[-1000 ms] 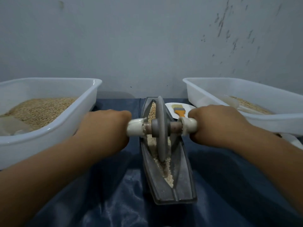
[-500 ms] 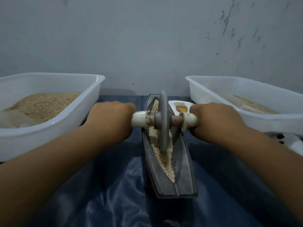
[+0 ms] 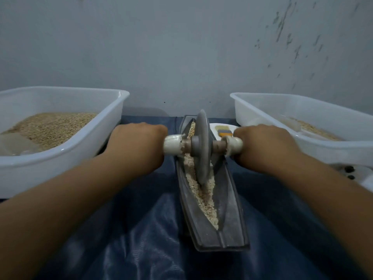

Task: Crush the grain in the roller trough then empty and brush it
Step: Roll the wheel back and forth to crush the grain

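Both forearms reach forward, knuckles up. The left hand [image 3: 137, 146] is curled around the white left end of the roller axle [image 3: 203, 145], and the right hand [image 3: 266, 147] grips the white right end. The grey roller disc [image 3: 201, 148] stands upright in the long boat-shaped trough [image 3: 228, 209] on the blue-covered tabletop [image 3: 141, 239], its lower edge sunk in the crushed grain [image 3: 205, 197] (pale, coarse). A brush [image 3: 224, 131] lies behind the axle, between two white tubs: left tub [image 3: 60, 158], right tub [image 3: 323, 146].
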Demonstrator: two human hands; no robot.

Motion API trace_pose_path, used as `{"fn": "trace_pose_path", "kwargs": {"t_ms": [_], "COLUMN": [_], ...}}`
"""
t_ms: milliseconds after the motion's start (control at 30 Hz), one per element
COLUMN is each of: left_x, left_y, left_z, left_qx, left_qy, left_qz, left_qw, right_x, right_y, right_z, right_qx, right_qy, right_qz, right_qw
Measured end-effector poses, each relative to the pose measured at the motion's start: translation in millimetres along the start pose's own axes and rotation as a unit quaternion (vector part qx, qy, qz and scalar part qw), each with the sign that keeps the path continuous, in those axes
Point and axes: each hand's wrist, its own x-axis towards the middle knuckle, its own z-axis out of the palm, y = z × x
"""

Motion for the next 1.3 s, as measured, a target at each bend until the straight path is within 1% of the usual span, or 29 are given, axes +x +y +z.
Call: {"fn": "trace_pose_path", "kwargs": {"t_ms": [133,233,333,433,567,633,767,867,933,1033,1133,1233,1300], "left_x": [40.0,46.3,29.1,4.3,-28.5,-40.7,-44.4,-27.9,-6.5,25.9,47.7,46.9,34.6], "left_y": [-3.0,-3.5,-3.2,-0.8,2.2,1.0,0.3,2.1,0.9,-3.7,-7.9,-9.6,-8.3], "left_z": [16.4,19.3,16.3,2.9,-26.2,-40.5,-48.9,-30.6,-11.7,14.2,28.8,31.3,24.5], "left_qx": [-0.016,-0.012,-0.007,-0.005,0.001,0.011,0.024,0.01,-0.017,-0.041,-0.047,-0.043,-0.033], "left_qy": [0.006,0.014,0.026,0.003,-0.031,-0.039,-0.048,-0.045,-0.047,-0.021,0.007,0.008,0.003], "left_qz": [-0.021,-0.018,-0.007,0.006,0.017,0.024,0.022,0.014,0.001,-0.021,-0.036,-0.029,-0.016], "left_qw": [1.0,1.0,1.0,1.0,0.999,0.999,0.998,0.999,0.999,0.999,0.998,0.999,0.999], "right_x": [41.1,47.9,33.2,4.9,-36.3,-53.2,-60.4,-37.8,-10.4,32.2,59.8,61.2,48.4], "right_y": [-0.4,0.5,1.3,2.4,8.0,12.1,14.4,5.7,0.9,-2.7,-2.1,-0.6,0.0], "right_z": [22.8,27.1,22.5,6.6,-25.5,-41.2,-48.6,-25.8,-8.2,9.0,18.7,18.2,13.1], "right_qx": [-0.001,0.001,-0.004,-0.006,-0.003,0.011,0.03,0.009,-0.007,-0.032,-0.038,-0.043,-0.037], "right_qy": [0.099,0.11,0.088,0.06,-0.044,-0.081,-0.095,-0.066,-0.018,0.059,0.109,0.112,0.086], "right_qz": [0.0,0.004,0.0,-0.019,-0.046,-0.055,-0.049,-0.025,-0.005,0.003,0.001,-0.01,-0.016], "right_qw": [0.995,0.994,0.996,0.998,0.998,0.995,0.994,0.997,1.0,0.998,0.993,0.993,0.995]}}
